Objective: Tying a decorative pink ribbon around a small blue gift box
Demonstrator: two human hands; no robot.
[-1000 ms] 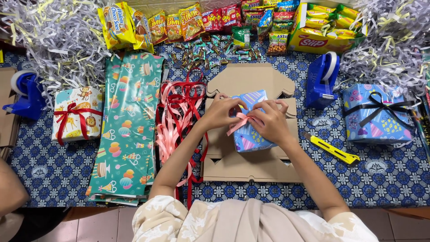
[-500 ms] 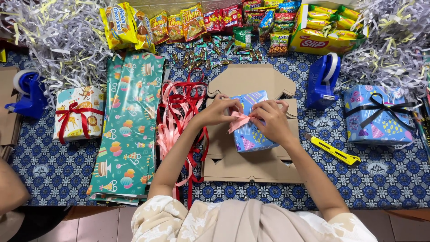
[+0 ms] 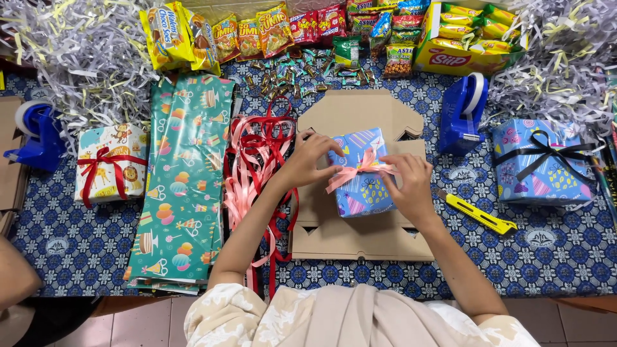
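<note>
A small box in blue party-print gift wrap (image 3: 363, 189) lies on a flattened brown cardboard box (image 3: 360, 234) at the table's middle. A pink ribbon (image 3: 350, 173) crosses its top in a loose knot. My left hand (image 3: 308, 160) pinches the ribbon at the box's left edge. My right hand (image 3: 408, 186) grips the ribbon's other end on the right side of the box. Both forearms reach in from the bottom of the view.
Loose red and pink ribbons (image 3: 257, 160) and green wrapping paper sheets (image 3: 183, 180) lie left. Wrapped gifts sit far left (image 3: 109, 164) and right (image 3: 540, 160). Blue tape dispensers (image 3: 466, 112) (image 3: 38, 132), a yellow utility knife (image 3: 479, 215), snack packets (image 3: 270, 29) and shredded paper (image 3: 71, 58) surround. Another person's arm (image 3: 13, 273) shows bottom left.
My hands have spread slightly apart along the pink ribbon, and the knot sits lower on the blue box. The box stays in place.
</note>
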